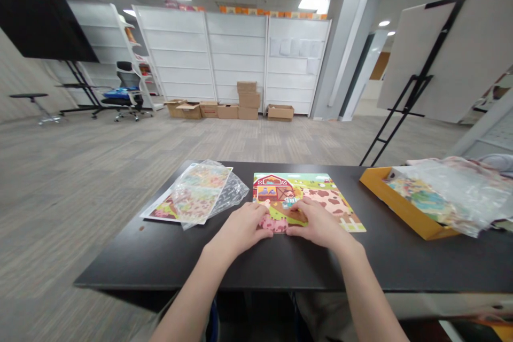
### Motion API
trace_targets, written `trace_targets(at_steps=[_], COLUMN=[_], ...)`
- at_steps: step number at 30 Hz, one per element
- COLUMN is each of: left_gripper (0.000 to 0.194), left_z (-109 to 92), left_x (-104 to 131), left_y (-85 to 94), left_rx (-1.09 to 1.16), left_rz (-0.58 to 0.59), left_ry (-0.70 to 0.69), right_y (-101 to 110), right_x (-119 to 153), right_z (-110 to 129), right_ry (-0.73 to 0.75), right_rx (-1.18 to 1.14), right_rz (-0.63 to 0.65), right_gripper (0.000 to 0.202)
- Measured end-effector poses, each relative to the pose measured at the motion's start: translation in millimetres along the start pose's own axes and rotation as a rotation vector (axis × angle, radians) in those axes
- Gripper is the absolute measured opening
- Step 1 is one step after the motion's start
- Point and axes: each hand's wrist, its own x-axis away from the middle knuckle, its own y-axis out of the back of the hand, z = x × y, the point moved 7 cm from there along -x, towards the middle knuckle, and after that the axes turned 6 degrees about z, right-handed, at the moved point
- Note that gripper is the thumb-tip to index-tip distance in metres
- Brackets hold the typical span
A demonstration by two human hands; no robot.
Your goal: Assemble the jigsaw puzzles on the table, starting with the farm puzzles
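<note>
Farm picture board (315, 191) lies flat under our fingertips, its near edge by our thumbs, its far edge beyond our fingers and its right edge out past our right hand (318, 223). Our left hand (249, 223) rests at its lower left beside the pink pigs, thumb spread from gently bent fingers; our right hand is likewise spread, fingertips near the farmer figure. We cannot tell whether either hand pinches a piece. Black table (288, 267) stretches between our thumbs and the near edge, and a broader strip separates our right hand from the yellow box (401, 209) with its clear plastic bag (468, 192). Left of our left hand, just apart, lie printed sheets (162, 209) partly under clear plastic sleeves (232, 195). The tabletop has a soft sheen. Ahead of our hands, past the far edge, we see grey floor (280, 141), cardboard boxes (228, 112) before white shelving (238, 64), a dark screen (44, 26) far left and a white board (465, 59) to the right.
</note>
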Motion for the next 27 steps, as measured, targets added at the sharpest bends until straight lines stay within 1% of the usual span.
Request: trace_targets(at_steps=[5,10,15,21,27], left_gripper=[0.026,0.025,0.03,0.031,0.023], left_z=[-1,-5,-3,-1,2], left_x=[0,4,6,7,6], left_y=[2.9,5.0,4.2,3.0,4.9], left_rx=[-0.09,-0.076,-0.045,-0.028,-0.001], left_rz=[0.018,-0.003,-0.037,-0.026,-0.013], left_ry=[0.0,-0.021,-0.01,-0.001,-0.01], right_y=[-3,-3,-2,-7,-13], right_x=[0,1,1,-3,-7], right_z=[-1,2,15,26,19], right_ry=[-0.005,0.039,0.11,0.197,0.151], right_rx=[-0.01,-0.038,-0.098,-0.193,-0.347], right_rz=[0.016,0.01,0.011,0.005,0.057], right_gripper=[0.044,0.045,0.031,0.018,0.014])
